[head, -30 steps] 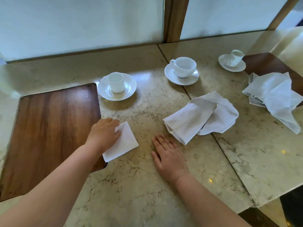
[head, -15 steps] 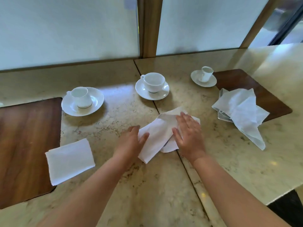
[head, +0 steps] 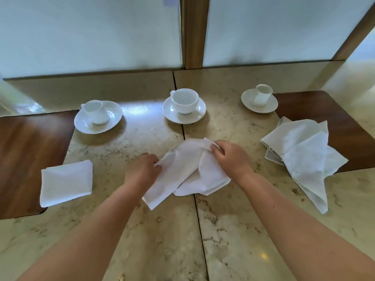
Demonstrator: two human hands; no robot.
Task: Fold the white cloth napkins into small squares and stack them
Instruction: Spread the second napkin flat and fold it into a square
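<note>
A: Where is the napkin you are working on?

B: The loose napkin point(head: 188, 169) lies crumpled on the marble worktop point(head: 233, 230), straight in front of the middle cup point(head: 184, 100) and across the dark seam that runs toward you from that cup's saucer point(head: 199, 115).

A: What are your hands doing with it?

B: Your right hand point(head: 229, 157) pinches the cloth's far edge between thumb and curled fingers and holds it raised off the stone. Your left hand point(head: 144, 169) grips the cloth's left edge, fingers curled round it, low against the worktop.

A: And the napkins around it?

B: To the left of the middle cup and nearer you, a folded napkin point(head: 66, 182) lies flat as a rough square, half on the marble and half on the left wooden board point(head: 30, 155). To the right of the middle cup, a pile of unfolded napkins point(head: 304, 159) sprawls over the edge of the right wooden board point(head: 334, 126), one corner trailing toward you on the stone.

A: Anything else near the cup?

B: A left cup point(head: 95, 112) stands on its saucer point(head: 113, 116) beside the left board, and a small right cup point(head: 262, 95) stands on its saucer point(head: 248, 102) touching the right board's far corner
</note>
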